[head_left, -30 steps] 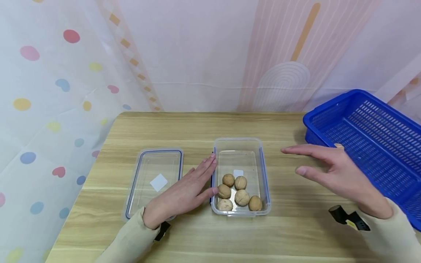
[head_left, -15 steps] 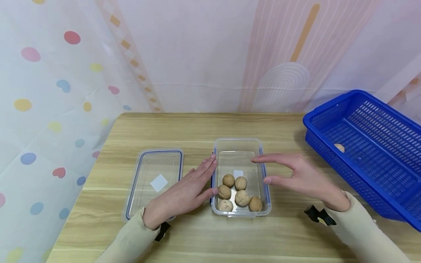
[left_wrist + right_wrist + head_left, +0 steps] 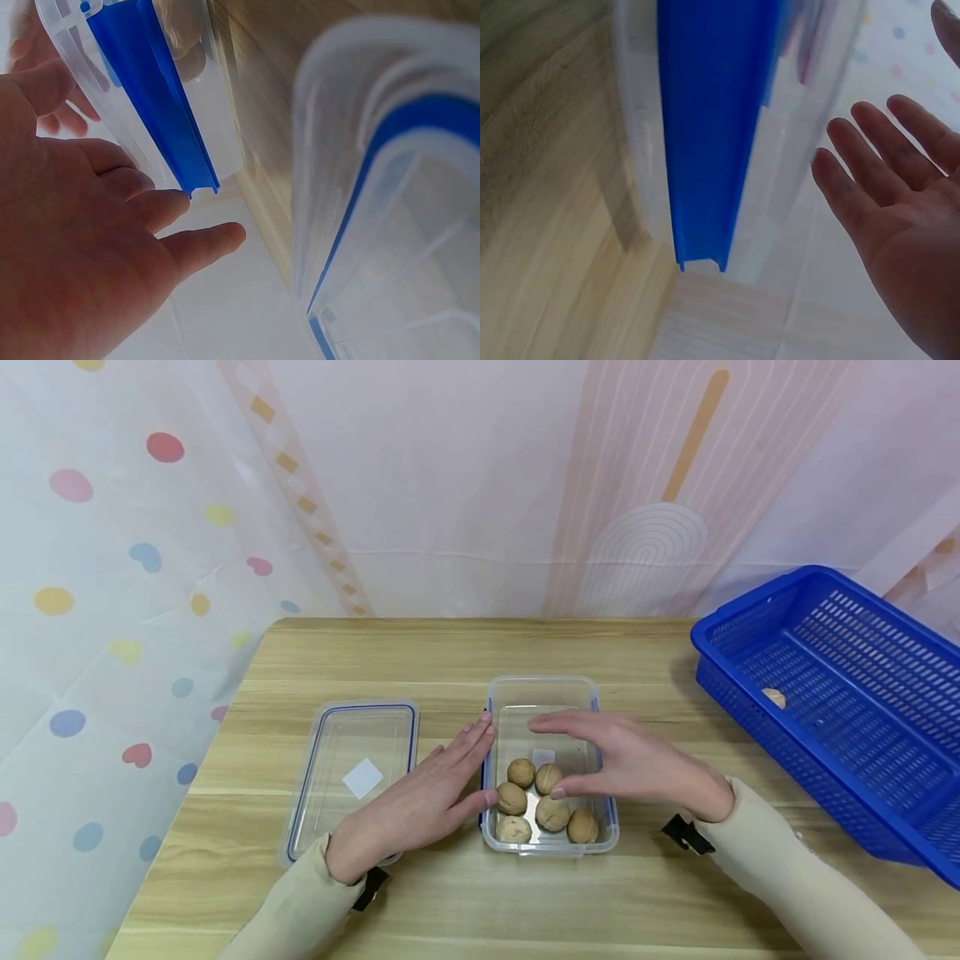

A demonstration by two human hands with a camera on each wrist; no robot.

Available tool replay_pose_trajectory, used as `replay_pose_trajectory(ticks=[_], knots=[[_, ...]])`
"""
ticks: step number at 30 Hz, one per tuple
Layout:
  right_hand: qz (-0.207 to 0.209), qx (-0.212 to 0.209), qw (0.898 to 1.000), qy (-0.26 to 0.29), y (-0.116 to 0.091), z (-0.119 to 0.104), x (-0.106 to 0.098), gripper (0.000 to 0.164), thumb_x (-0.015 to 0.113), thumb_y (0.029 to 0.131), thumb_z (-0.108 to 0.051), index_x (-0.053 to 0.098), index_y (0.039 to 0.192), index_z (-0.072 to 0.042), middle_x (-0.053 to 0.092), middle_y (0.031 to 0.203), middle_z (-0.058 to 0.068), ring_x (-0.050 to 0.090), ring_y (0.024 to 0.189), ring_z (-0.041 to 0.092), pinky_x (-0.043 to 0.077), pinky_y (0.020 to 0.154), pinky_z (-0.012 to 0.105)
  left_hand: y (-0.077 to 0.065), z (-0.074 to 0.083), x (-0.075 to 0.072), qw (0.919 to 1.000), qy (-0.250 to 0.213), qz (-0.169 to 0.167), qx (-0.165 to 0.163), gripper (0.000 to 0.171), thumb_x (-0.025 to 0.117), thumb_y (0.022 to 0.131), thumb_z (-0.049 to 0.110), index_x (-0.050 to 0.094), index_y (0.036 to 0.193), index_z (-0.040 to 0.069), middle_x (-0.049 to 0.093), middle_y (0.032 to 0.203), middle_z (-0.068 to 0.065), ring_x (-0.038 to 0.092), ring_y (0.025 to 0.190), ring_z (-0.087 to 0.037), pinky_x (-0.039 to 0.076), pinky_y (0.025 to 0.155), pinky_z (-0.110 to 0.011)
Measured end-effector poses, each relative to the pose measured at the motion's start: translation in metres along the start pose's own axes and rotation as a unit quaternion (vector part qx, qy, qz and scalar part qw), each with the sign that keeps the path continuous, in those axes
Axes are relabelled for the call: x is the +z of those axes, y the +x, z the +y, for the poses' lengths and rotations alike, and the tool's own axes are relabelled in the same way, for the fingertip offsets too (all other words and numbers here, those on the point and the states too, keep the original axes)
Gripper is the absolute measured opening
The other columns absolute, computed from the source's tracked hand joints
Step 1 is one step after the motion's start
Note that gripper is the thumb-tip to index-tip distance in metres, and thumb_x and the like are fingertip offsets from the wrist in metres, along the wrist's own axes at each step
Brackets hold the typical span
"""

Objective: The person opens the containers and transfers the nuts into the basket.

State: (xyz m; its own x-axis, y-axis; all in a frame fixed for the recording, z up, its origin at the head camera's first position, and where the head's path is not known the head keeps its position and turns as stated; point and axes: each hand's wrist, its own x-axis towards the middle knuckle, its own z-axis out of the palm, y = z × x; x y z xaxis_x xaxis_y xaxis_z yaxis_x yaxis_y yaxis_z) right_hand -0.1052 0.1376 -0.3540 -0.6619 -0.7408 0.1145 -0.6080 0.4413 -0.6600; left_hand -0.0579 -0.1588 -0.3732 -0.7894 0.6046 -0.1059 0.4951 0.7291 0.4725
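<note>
A clear plastic food container with blue side clips stands on the table, several walnuts gathered in its near half. My left hand rests against the container's left side, fingers straight; the left wrist view shows its fingers beside the blue clip. Over the container hovers my right hand, thumb and fingers apart above the walnuts, nothing between them. In the right wrist view that hand's fingers are extended near the container's right wall, by another blue clip.
The container's clear lid, with a blue seal and a white label, lies on the table to the left, partly under my left forearm. A blue perforated basket stands at the right with one walnut visible inside.
My right hand has moved left from beside the blue basket to above the container, uncovering the walnut in the basket. The left hand has stayed put.
</note>
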Motion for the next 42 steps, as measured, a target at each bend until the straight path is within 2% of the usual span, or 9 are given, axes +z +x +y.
replay_pose_trajectory(ticks=[7, 12, 17, 24, 33, 42], knots=[[-0.033, -0.008, 0.999, -0.026, 0.016, 0.0, 0.005, 0.074, 0.084, 0.086, -0.042, 0.058, 0.148, -0.01, 0.058, 0.149, 0.008, 0.054, 0.137, 0.027, 0.045, 0.113, 0.049, 0.001, 0.0, 0.0, 1.0, -0.001, 0.0, 0.003, 0.077, 0.05, 0.109, 0.043, 0.017, 0.164, 0.001, 0.002, 0.174, -0.008, 0.013, 0.158, -0.031, 0.026, 0.119, -0.065], [-0.068, 0.005, 0.998, -0.018, 0.027, 0.0, 0.006, 0.069, 0.082, 0.09, -0.04, 0.059, 0.146, -0.008, 0.06, 0.147, 0.008, 0.056, 0.135, 0.026, 0.047, 0.111, 0.047, 0.0, -0.001, 0.0, 1.0, 0.003, -0.005, 0.001, 0.076, 0.048, 0.11, 0.044, 0.017, 0.165, 0.002, 0.002, 0.174, -0.007, 0.012, 0.158, -0.03, 0.026, 0.12, -0.064], [-0.093, -0.002, 0.995, -0.04, 0.036, 0.005, 0.011, 0.06, 0.08, 0.092, -0.035, 0.062, 0.142, -0.005, 0.063, 0.142, 0.007, 0.059, 0.132, 0.025, 0.049, 0.109, 0.044, 0.0, -0.001, -0.001, 0.9999, 0.006, -0.009, -0.003, 0.077, 0.048, 0.109, 0.045, 0.016, 0.165, 0.003, 0.001, 0.173, -0.006, 0.012, 0.158, -0.028, 0.026, 0.12, -0.063], [-0.124, 0.0, 0.991, -0.051, 0.045, 0.01, 0.019, 0.061, 0.083, 0.09, -0.035, 0.064, 0.139, -0.004, 0.065, 0.14, 0.009, 0.061, 0.129, 0.023, 0.05, 0.108, 0.04, 0.0, 0.0, -0.001, 0.9999, 0.007, -0.009, 0.002, 0.077, 0.048, 0.11, 0.045, 0.016, 0.165, 0.002, 0.001, 0.173, -0.007, 0.012, 0.158, -0.03, 0.026, 0.12, -0.064], [-0.139, -0.007, 0.987, -0.084, 0.049, 0.012, 0.024, 0.056, 0.083, 0.09, -0.034, 0.068, 0.134, -0.003, 0.07, 0.132, 0.009, 0.065, 0.122, 0.023, 0.053, 0.104, 0.04, 0.0, -0.001, -0.001, 0.9999, 0.005, -0.009, 0.0, 0.077, 0.049, 0.109, 0.045, 0.015, 0.165, 0.003, 0.002, 0.174, -0.007, 0.011, 0.158, -0.026, 0.026, 0.12, -0.063], [-0.15, -0.016, 0.983, -0.1, 0.05, 0.012, 0.028, 0.048, 0.081, 0.091, -0.03, 0.07, 0.131, -0.005, 0.073, 0.127, 0.007, 0.068, 0.115, 0.019, 0.055, 0.1, 0.038, 0.001, -0.001, 0.0, 1.0, 0.002, -0.004, 0.004, 0.076, 0.049, 0.109, 0.044, 0.015, 0.165, 0.004, 0.002, 0.174, -0.008, 0.012, 0.158, -0.029, 0.026, 0.12, -0.063]])
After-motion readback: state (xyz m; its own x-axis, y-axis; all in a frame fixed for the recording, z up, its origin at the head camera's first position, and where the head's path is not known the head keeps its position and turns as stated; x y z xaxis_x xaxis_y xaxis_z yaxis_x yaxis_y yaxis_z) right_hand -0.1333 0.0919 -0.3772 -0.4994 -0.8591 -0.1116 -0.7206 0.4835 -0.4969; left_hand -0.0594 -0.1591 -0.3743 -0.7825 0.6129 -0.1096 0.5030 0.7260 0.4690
